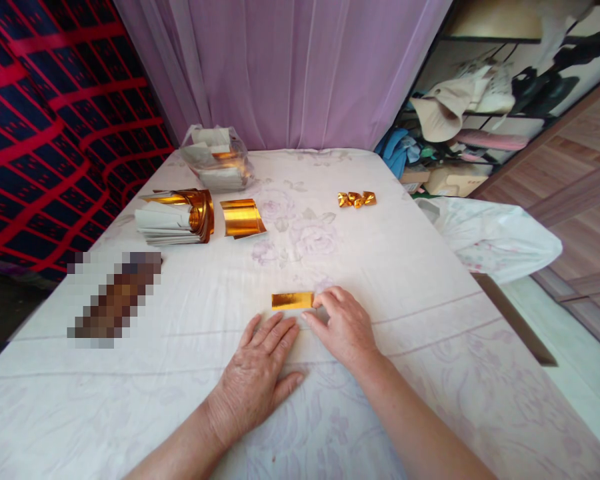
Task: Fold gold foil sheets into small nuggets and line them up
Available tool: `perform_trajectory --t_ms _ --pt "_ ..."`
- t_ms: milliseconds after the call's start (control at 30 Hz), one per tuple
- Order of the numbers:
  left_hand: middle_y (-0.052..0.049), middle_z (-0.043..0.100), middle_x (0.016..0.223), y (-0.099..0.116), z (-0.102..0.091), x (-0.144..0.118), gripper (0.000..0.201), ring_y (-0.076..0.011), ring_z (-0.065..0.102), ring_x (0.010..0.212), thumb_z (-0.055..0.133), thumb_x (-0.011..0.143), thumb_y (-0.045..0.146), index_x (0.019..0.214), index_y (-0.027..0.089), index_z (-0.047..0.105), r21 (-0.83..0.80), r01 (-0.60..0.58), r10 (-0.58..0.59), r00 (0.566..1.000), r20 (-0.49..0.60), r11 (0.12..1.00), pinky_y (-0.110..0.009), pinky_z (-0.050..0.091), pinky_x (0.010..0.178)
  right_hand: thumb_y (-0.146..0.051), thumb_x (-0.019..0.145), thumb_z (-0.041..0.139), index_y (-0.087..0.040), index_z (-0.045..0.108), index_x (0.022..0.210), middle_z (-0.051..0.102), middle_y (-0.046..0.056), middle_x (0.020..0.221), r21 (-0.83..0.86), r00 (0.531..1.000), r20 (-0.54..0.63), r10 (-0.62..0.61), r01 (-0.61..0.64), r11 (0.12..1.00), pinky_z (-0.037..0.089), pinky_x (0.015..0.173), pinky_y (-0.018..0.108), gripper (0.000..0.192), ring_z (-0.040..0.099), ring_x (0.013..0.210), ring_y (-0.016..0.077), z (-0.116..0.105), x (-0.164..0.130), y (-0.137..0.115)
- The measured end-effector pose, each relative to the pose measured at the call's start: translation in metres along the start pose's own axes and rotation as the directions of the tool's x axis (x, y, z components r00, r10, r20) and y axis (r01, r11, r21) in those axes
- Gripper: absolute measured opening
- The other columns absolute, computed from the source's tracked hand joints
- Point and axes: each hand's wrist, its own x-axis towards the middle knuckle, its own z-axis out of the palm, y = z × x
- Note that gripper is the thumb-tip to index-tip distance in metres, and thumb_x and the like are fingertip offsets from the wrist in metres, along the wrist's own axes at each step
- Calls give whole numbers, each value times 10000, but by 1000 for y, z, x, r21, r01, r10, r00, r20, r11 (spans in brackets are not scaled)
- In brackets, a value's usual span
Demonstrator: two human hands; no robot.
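A narrow folded strip of gold foil paper (292, 301) lies flat on the white floral cloth, in front of both hands. At its right end is my right hand (347, 327), with curled index finger and thumb closed around the strip's lower right corner. My left hand (257, 370) rests palm down on the cloth, fingers stretched out and thumb apart. Its fingertips come close to the strip's lower edge, and nothing is held in it. Farther back lie a few loose gold foil sheets (243, 218), slightly curled.
A thick curled stack of foil paper (175, 219) stands at the left, before a clear plastic bag (217, 160) of more sheets. Several small folded gold pieces (357, 199) sit at the back right. A pixelated dark object (117, 297) lies left. Shelves (480, 113) stand beyond the table's right edge.
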Motion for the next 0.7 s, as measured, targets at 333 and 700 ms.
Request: perform_trajectory --t_ms 333,700 --pt "-121 511 1420 0 -1 0 601 -298 410 1349 547 899 460 1397 148 418 -4 -4 4 1000 -14 1000 -550 279 1133 -298 796 689 -219 603 802 617 35 867 6 1000 3 7 -7 1000 424 754 305 116 586 854 204 1 0 -1" --pt "-109 498 1435 1 -3 1 610 -298 400 1353 499 914 475 1427 166 387 22 -2 1 1000 14 1000 -562 188 1155 -190 772 653 -220 574 758 613 23 844 148 997 12 -72 70 986 443 795 305 86 583 854 189 -2 -2 -2"
